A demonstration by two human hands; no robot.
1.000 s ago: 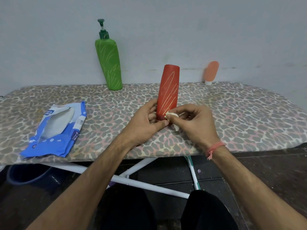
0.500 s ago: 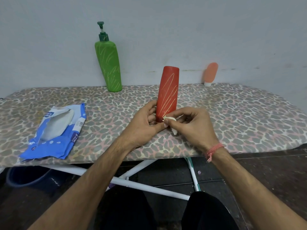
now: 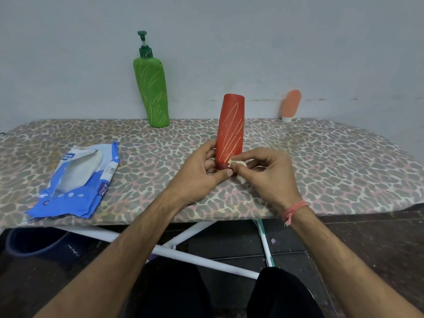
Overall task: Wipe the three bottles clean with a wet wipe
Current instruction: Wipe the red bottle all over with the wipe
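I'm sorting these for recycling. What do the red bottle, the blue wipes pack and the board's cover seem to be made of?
Red bottle: likely plastic, matte, with pale yellowish streaks across its smooth wall.
Blue wipes pack: thin plastic film by its look, glossy and crumpled, its flap peeled open.
Board's cover: seemingly woven fabric with a leopard print, matte, lying flat without shine.

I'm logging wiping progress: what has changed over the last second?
Little. The right hand, pinching the wet wipe, slid slightly down the red bottle toward its base. The left hand still grips the bottle's base; green bottle, peach bottle and wipe pack unmoved.
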